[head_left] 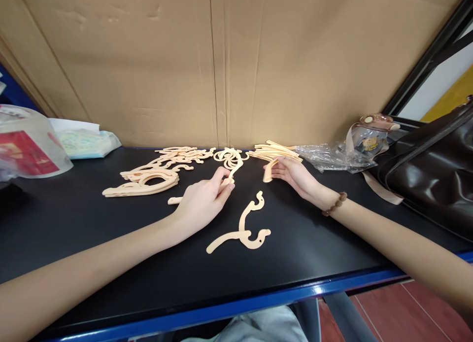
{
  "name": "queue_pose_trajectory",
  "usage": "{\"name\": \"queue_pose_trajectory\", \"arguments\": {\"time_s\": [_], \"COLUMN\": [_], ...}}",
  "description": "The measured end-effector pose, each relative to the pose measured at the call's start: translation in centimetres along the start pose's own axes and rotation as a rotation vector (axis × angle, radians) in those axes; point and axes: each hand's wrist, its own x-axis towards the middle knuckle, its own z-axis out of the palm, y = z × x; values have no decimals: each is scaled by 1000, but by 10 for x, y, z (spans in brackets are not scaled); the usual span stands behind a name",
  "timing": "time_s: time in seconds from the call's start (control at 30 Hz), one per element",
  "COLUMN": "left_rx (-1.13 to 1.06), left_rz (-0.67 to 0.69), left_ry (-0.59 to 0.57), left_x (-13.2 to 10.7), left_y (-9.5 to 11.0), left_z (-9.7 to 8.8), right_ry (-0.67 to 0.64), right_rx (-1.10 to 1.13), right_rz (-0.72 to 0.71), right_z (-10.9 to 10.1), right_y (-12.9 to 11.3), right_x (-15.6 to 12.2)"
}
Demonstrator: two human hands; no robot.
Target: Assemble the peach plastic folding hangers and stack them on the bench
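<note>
Thin pale wooden cut-out pieces lie on a black table (92,233). My left hand (203,199) pinches a curved wooden piece (231,177) between thumb and fingers, just below a looped cut-out (231,158). My right hand (293,177) grips a short wooden strip (269,172) pulled from a fan of straight strips (275,151). A curly hook-shaped piece (246,228) rests flat between my forearms. A stack of arched pieces (144,180) and several scrolled pieces (181,155) sit to the left.
A cardboard wall stands behind the table. A clear plastic bag (27,147) and a tissue pack (83,141) lie far left. A crumpled wrapper (325,157), a small bottle (369,135) and a dark leather bag (432,169) are at right. A blue edge (258,300) trims the table front.
</note>
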Motion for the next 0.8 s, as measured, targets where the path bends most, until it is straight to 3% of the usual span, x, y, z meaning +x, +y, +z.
{"name": "queue_pose_trajectory", "arguments": {"time_s": [0.2, 0.33, 0.57, 0.67, 0.8], "left_rx": [-65, -265, -790, -868, -890], "left_rz": [2, -33, -86, -128, -88], "left_ry": [24, -17, -248, -310, -325], "left_x": [-1, -2, -6, -5, -5], "left_y": [-2, 0, 10, 9, 8], "left_z": [1, 1, -5, -9, -12], "right_ry": [-38, -199, -503, -606, -642], "right_rx": [222, 64, -219, -344, -426], "right_rz": [132, 103, 12, -25, -109], "right_z": [5, 12, 23, 27, 31], "right_y": [-13, -24, -20, -18, -22], "right_x": [-7, -18, -34, -39, -45]}}
